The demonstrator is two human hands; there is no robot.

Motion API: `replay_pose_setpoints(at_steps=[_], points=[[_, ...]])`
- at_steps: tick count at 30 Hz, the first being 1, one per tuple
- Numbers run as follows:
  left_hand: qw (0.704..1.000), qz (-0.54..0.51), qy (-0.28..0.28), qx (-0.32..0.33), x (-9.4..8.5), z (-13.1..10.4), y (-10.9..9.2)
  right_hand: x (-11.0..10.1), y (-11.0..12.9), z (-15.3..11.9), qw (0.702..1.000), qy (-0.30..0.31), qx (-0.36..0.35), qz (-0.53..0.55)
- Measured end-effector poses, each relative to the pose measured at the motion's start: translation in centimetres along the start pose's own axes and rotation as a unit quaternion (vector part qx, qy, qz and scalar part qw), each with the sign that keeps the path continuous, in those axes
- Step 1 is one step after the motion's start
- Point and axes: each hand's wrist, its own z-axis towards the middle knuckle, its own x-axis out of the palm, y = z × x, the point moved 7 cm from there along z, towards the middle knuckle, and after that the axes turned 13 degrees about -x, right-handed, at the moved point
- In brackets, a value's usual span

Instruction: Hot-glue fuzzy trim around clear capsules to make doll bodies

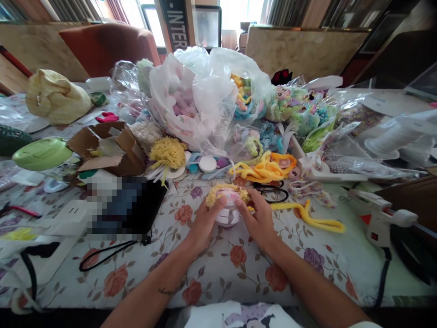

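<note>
Closest to me, a printed shirt (246, 317) is cropped below the doll (227, 214), which the left hand (205, 221) and right hand (259, 219) pinch, partly hiding it; I can't tell whether it touches the floral tablecloth (211, 273). Left of the doll, a dark device (146, 207) is pixelated; beyond the doll, plastic bags (213, 95) cloud their contents.

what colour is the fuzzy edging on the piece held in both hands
Yellow; the fuzzy edging shows best in the head view.
</note>
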Motion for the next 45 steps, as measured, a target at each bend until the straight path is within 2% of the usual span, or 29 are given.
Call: replay_pose_setpoints(at_steps=[6,11,19,23,27,31,34,38,41,45], points=[[0.999,-0.015,0.041,-0.004,-0.3,0.7,1.2,-0.4,-0.9,-0.3,0.996,-0.048,0.038,0.065],[0.998,-0.06,0.035,-0.012,-1.2,1.2,1.9,-0.8,-1.3,-0.4,0.992,-0.07,0.058,0.085],[0.994,-0.085,0.037,-0.049,-1.7,1.5,2.5,-0.4,-3.7,-1.8,0.952,-0.106,0.2,0.208],[0.993,-0.094,0.036,-0.067,-1.7,1.7,2.8,-0.1,-4.8,-2.4,0.94,-0.114,0.234,0.22],[0.991,-0.091,0.032,-0.088,-1.5,1.6,3.0,-0.1,-4.8,-2.3,0.944,-0.113,0.229,0.211],[0.99,-0.094,0.029,-0.098,-1.6,1.4,3.2,-0.4,-4.0,-1.9,0.958,-0.106,0.19,0.185],[0.993,-0.091,0.037,-0.058,-1.7,1.3,2.7,0.0,-3.4,-1.7,0.962,-0.079,0.154,0.21],[1.0,-0.008,0.017,-0.015,-1.8,0.6,1.9,0.7,-3.6,-1.8,0.965,-0.047,0.136,0.218],[1.0,0.023,-0.003,-0.011,-1.5,0.3,1.6,0.8,-3.8,-2.0,0.964,-0.052,0.14,0.218],[1.0,-0.012,-0.01,0.013,-1.3,0.4,1.2,0.6,-3.6,-1.8,0.961,-0.064,0.139,0.23]])
